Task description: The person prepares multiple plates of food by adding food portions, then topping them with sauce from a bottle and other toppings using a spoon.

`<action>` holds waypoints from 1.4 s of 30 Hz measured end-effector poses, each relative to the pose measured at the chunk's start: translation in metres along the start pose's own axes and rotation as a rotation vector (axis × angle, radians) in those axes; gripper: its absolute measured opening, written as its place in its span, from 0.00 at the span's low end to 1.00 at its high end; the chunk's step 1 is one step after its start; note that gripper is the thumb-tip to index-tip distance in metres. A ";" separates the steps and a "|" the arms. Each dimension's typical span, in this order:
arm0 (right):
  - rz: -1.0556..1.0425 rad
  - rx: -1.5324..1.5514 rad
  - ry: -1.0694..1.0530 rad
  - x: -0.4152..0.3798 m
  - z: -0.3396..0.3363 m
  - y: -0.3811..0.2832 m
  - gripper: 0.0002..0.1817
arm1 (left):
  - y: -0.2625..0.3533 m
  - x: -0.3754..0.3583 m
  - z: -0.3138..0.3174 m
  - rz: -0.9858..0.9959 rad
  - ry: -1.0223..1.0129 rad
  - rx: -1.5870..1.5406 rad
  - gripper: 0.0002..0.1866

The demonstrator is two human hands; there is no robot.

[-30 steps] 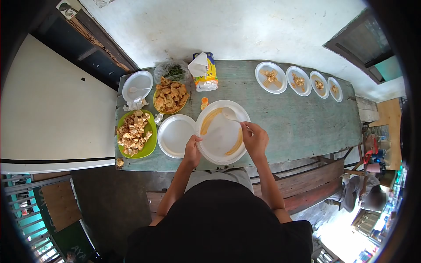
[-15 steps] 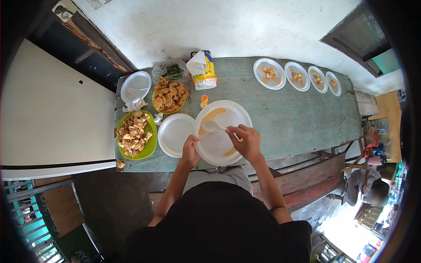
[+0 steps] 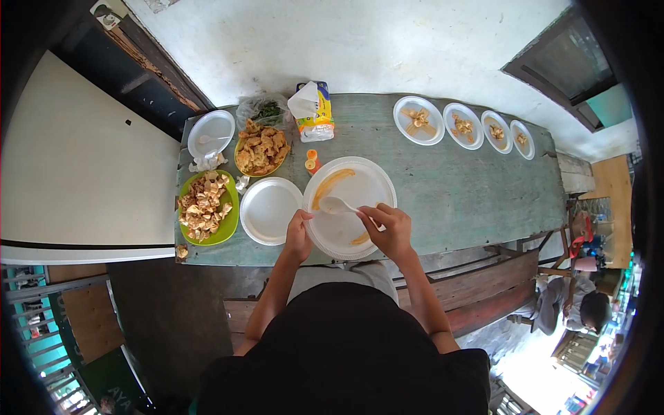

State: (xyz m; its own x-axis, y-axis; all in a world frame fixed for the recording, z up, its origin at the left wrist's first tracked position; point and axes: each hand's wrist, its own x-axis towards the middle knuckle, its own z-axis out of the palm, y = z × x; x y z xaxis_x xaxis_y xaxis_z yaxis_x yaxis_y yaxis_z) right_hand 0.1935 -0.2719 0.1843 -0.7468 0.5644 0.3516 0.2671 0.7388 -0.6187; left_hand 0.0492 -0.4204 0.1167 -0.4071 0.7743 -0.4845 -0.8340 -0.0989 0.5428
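A white foam plate with smears of orange-brown sauce is tilted a little in front of me. My left hand is closed on the plate's left rim. In my right hand is a white plastic spoon, its bowl over the plate near the sauce. Just left of the plate lies another white plate without food. A small orange-capped bottle stands behind the held plate.
Left are a green plate of light chunks, a plate of fried pieces, a white bowl, a greens bag and a tissue pack. Several food-topped plates line the table's back right. A person sits far right.
The view has shifted slightly. Both hands keep their hold, and the spoon has moved only slightly over the plate.
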 end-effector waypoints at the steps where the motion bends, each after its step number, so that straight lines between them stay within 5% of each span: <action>1: -0.052 -0.038 -0.051 0.003 -0.002 0.000 0.02 | -0.001 -0.001 0.002 0.007 0.003 -0.004 0.27; 5: -0.064 -0.055 -0.090 0.010 -0.006 0.014 0.03 | 0.000 -0.009 0.016 -0.008 0.051 0.064 0.26; 12: 0.217 -0.025 0.183 -0.001 -0.004 0.042 0.04 | -0.008 -0.012 0.026 0.085 0.096 0.031 0.26; 22: -0.221 0.008 -0.149 0.019 -0.013 0.032 0.03 | -0.020 -0.006 0.032 0.067 0.126 0.102 0.26; 31: 0.226 -0.021 0.119 0.016 -0.013 0.048 0.04 | -0.020 -0.008 0.039 0.132 0.187 0.006 0.23; 37: -0.098 -0.009 -0.080 0.018 -0.013 0.027 0.02 | -0.020 -0.006 0.038 0.136 0.157 0.017 0.24; 42: -0.071 -0.037 -0.053 0.023 -0.007 0.028 0.03 | -0.012 -0.009 0.042 0.105 0.216 0.096 0.23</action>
State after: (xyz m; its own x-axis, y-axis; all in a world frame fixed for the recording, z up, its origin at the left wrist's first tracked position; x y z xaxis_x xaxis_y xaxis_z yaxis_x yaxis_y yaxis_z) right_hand 0.1877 -0.2355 0.1802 -0.7959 0.4901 0.3554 0.2335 0.7901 -0.5667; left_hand 0.0785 -0.3996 0.1430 -0.5682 0.6104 -0.5520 -0.7483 -0.1041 0.6552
